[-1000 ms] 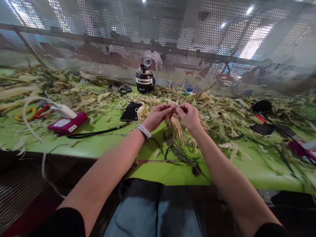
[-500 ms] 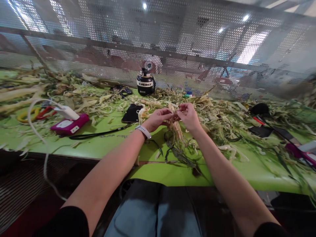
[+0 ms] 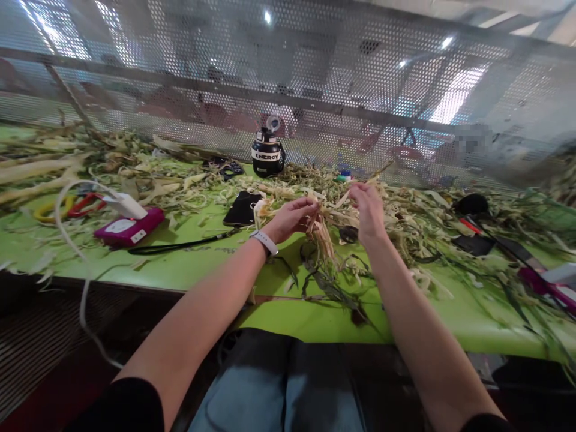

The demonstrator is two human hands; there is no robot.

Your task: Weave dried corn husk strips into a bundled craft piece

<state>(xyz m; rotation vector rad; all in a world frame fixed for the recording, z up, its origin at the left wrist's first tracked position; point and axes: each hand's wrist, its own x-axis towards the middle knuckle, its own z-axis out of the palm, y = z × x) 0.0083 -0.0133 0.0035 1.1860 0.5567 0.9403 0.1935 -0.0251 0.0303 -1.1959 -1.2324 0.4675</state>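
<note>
My left hand [image 3: 294,217], with a pale band at its wrist, is closed on a bundle of pale, dried plant strips [image 3: 323,237]. The lower ends of the bundle hang toward the green table. To the right and slightly higher, my right hand [image 3: 369,209] pinches the end of a thin pale strip [image 3: 342,199], which runs back toward the bundle. Dark, limp leaves [image 3: 333,288] lie below the hands near the table's front edge. A black phone [image 3: 243,208] lies left of my left hand.
Plant scraps [image 3: 405,231] cover much of the green table [image 3: 189,270]. A black jug [image 3: 267,156] stands before the perforated metal screen [image 3: 180,54]. At left are a magenta box [image 3: 130,228] with a white plug and cable, plus scissors [image 3: 85,205].
My right hand has moved away from my left, to the right, drawing a pale strip out from the bundle. My left hand keeps its hold in nearly the same place.
</note>
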